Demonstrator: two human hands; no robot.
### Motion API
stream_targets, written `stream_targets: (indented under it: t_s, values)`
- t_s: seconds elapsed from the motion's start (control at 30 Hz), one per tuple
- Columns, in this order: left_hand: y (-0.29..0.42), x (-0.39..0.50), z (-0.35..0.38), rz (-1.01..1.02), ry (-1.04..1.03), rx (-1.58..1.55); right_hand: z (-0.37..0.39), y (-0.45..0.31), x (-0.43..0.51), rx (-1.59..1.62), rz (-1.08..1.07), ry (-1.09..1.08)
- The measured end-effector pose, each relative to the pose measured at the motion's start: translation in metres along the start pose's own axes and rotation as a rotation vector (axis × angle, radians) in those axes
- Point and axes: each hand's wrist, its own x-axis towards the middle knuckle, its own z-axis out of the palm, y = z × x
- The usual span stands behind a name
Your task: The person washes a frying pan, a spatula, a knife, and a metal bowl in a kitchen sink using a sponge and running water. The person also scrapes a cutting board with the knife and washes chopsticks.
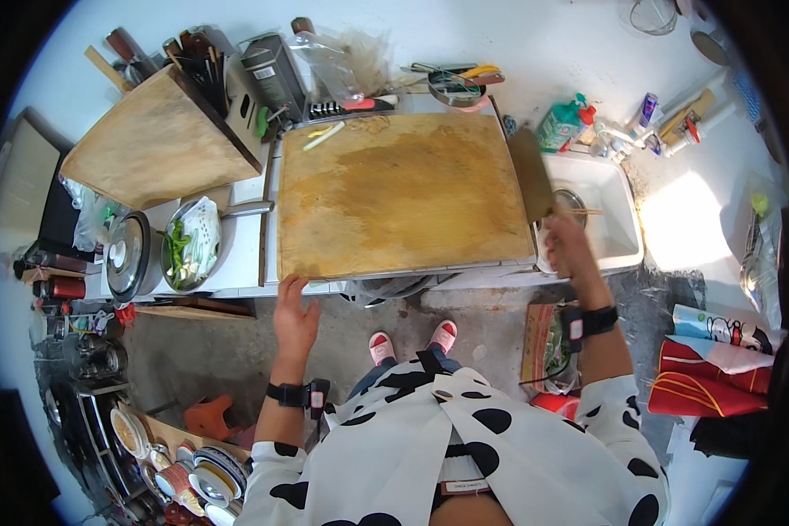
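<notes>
A large wooden cutting board (pixel 401 197) lies on the counter in front of me, its middle stained darker. My right hand (pixel 572 246) grips a cleaver by its handle. The broad cleaver blade (pixel 529 174) points away from me, between the board's right edge and the sink (pixel 611 197). My left hand (pixel 296 319) is at the board's front left corner, with the fingertips at its edge; whether they press on it I cannot tell. A pale green stalk (pixel 325 136) and a small yellow piece (pixel 319 132) rest near the board's far left corner.
Left of the board stand a metal bowl (pixel 191 243) with green peppers and a white perforated basket, and a lidded pot (pixel 128 256). A wooden board (pixel 164 138) leans behind them. At the back is a round tin (pixel 457 92) of tools. Bottles (pixel 561 125) stand behind the sink.
</notes>
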Motion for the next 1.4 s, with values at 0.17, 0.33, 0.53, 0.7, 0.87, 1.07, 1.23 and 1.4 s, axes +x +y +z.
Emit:
stream_targets:
  t_s: [0.17, 0.33, 0.53, 0.7, 0.87, 1.07, 1.23, 1.4]
  values:
    - [0.029, 0.017, 0.001, -0.165, -0.225, 0.28, 0.12, 0.004, -0.019, 0.118, 0.063, -0.51]
    - [0.033, 0.017, -0.004, -0.188, -0.333, 0.381, 0.222, 0.004, -0.017, 0.111, 0.073, -0.711]
    - [0.03, 0.016, -0.011, -0.183, -0.376, 0.327, 0.193, 0.046, 0.034, 0.267, -0.061, -0.471]
    - [0.031, 0.016, -0.013, -0.182, -0.431, 0.304, 0.038, 0.016, 0.088, 0.104, 0.025, 0.321]
    - [0.028, 0.017, -0.01, -0.168, -0.466, 0.297, 0.033, -0.003, 0.048, 0.124, -0.027, 0.08]
    - [0.029, 0.017, -0.012, -0.138, -0.473, 0.381, 0.169, 0.001, 0.006, 0.213, 0.072, -0.517]
    - [0.032, 0.017, -0.015, -0.197, -0.484, 0.358, 0.21, 0.016, 0.021, 0.193, 0.077, -0.619]
    - [0.029, 0.016, -0.018, -0.178, -0.489, 0.334, 0.123, 0.034, 0.076, 0.188, 0.117, -0.168]
